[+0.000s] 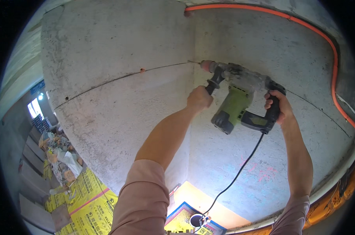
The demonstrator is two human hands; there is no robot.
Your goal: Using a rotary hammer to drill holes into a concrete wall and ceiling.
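I hold a green and black rotary hammer drill [235, 102] up against the bare concrete of a wall corner. My left hand [200, 98] is closed round its black side handle [215, 79], near the reddish chuck [207, 65]. Fingers of my right hand [284, 106] wrap the rear grip [272, 109]; whether the trigger is pressed is hidden. The thin bit [194, 62] points left at the inner corner, by a dark line [161, 67] across the wall. I cannot tell whether its tip touches the concrete. A black cord [240, 172] hangs from the grip.
Orange conduit [271, 13] curves along the upper right wall. Below lie yellow printed sheeting [89, 199], a board [189, 196] and a round dark-topped container [196, 220]. Rubble and bags [64, 158] are heaped at left beside grey panels [34, 182]. A pale pipe [322, 192] runs lower right.
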